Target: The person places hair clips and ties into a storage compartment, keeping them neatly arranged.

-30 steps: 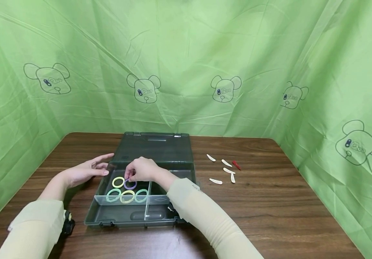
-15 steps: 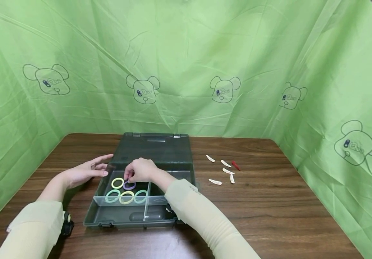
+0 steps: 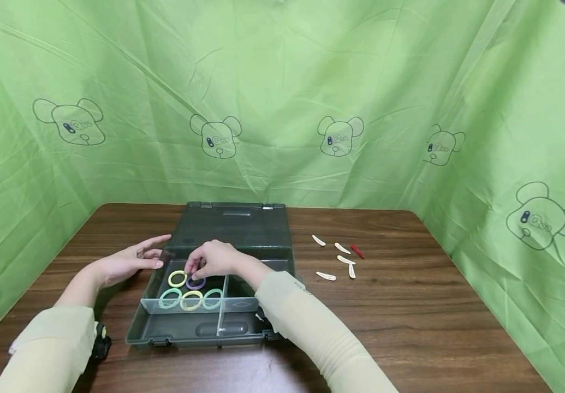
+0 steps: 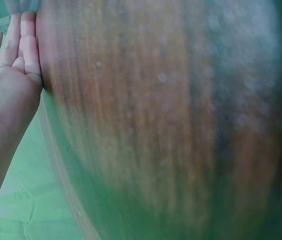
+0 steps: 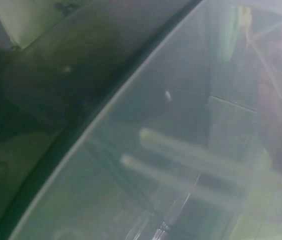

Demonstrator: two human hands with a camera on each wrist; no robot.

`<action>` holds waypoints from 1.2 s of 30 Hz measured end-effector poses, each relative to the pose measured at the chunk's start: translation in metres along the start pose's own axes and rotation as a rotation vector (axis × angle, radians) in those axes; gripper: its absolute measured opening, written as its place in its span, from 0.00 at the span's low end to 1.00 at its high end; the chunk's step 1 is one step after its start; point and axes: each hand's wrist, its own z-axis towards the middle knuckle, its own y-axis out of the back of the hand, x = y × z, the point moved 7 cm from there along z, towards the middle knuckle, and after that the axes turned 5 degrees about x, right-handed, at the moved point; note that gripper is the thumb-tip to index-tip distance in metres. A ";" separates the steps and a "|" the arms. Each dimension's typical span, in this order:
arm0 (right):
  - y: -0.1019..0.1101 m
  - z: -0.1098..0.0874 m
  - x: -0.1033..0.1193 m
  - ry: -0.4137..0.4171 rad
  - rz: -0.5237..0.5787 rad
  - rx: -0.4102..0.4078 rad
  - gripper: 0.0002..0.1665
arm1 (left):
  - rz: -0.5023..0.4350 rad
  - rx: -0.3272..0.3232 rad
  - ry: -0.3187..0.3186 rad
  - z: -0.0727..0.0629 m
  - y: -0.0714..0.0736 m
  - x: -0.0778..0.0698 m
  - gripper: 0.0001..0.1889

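Handling: a small purple round ring (image 3: 196, 288), lying in the rear left compartment of a dark grey see-through plastic box (image 3: 198, 343).
Right hand (image 3: 215, 257): over that ring, fingers bent downward, the thumb and forefinger tips at its far edge; whether they pinch it or merely rest beside it I cannot tell, and the right wrist view is too blurred to settle it.
Left hand (image 3: 127, 264): fingers extended and apart, gripping nothing, the thumb against or just beside the box's left wall.
Ring beside the purple one: a yellow round ring (image 3: 176, 286), just to its left in the same compartment.
Front row of rings: a pale green left-hand ring (image 3: 170, 290), a second yellow ring (image 3: 191, 292) and a pale green right-hand ring (image 3: 213, 290), side by side behind a clear plastic divider (image 3: 152, 305); whether they touch it is unclear.
Box lid: dark grey see-through plastic lid (image 3: 235, 225), folded back on the dark brown wood-grain table (image 3: 410, 316).
Clips: five slim white clips (image 3: 346, 260) and one slim red clip (image 3: 357, 251), on the table right of the box, well apart from both hands.
Rings, progress: far along, I judge; all five visible rings are inside the box, four with no hand on them.
Rings, left: probably only leaving the purple one settled.
Clips, progress: outside the box; if they belong in this work, their share appears not yet done.
Rear right compartment: partly hidden by the right forearm, so its contents cannot be judged.
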 end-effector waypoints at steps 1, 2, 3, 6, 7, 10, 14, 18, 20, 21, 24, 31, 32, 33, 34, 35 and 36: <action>0.001 -0.001 0.001 0.028 0.028 0.003 0.07 | -0.006 0.000 0.002 0.000 0.000 0.000 0.40; 0.002 -0.003 0.002 0.055 0.052 0.005 0.08 | -0.010 0.002 0.003 0.000 0.000 0.000 0.40; 0.004 -0.004 0.003 0.080 0.077 0.005 0.08 | -0.011 0.003 0.004 0.000 0.000 0.000 0.40; 0.008 -0.008 0.007 0.141 0.143 0.005 0.10 | -0.008 0.002 -0.001 0.000 0.000 -0.001 0.40; 0.008 -0.009 0.008 0.153 0.156 0.007 0.10 | -0.005 -0.001 -0.001 0.000 0.000 -0.001 0.40; 0.012 -0.012 0.011 0.170 0.183 0.016 0.11 | 0.002 -0.006 -0.002 -0.001 0.002 -0.001 0.40; 0.019 -0.019 0.013 0.179 0.188 0.017 0.12 | -0.007 0.001 0.009 -0.001 0.002 0.001 0.40; 0.029 -0.029 0.014 0.193 0.190 0.009 0.12 | 0.003 0.005 0.000 0.000 0.001 0.000 0.39; 0.034 -0.035 0.014 0.201 0.191 0.004 0.12 | 0.016 0.003 -0.007 0.001 0.001 -0.001 0.39; 0.037 -0.038 0.014 0.206 0.191 0.001 0.11 | 0.021 0.003 -0.010 0.001 0.000 -0.001 0.39; 0.047 -0.047 0.014 0.223 0.194 -0.015 0.10 | 0.020 0.007 -0.012 0.001 -0.001 -0.001 0.39; 0.067 -0.069 0.013 0.256 0.202 -0.052 0.11 | 0.005 0.011 -0.014 0.001 -0.001 -0.002 0.39; 0.069 -0.072 0.012 0.262 0.204 -0.058 0.11 | 0.003 0.011 -0.015 0.001 -0.001 -0.002 0.39; 0.071 -0.074 0.011 0.269 0.204 -0.065 0.11 | 0.000 0.010 -0.016 0.001 -0.001 -0.002 0.39; 0.073 -0.077 0.010 0.275 0.205 -0.072 0.11 | 0.000 0.009 -0.018 0.001 -0.001 -0.002 0.39; 0.075 -0.080 0.009 0.280 0.203 -0.079 0.10 | -0.001 0.009 -0.019 0.001 -0.001 -0.002 0.39; 0.077 -0.082 0.008 0.283 0.206 -0.085 0.10 | 0.000 0.007 -0.020 0.000 -0.001 -0.002 0.40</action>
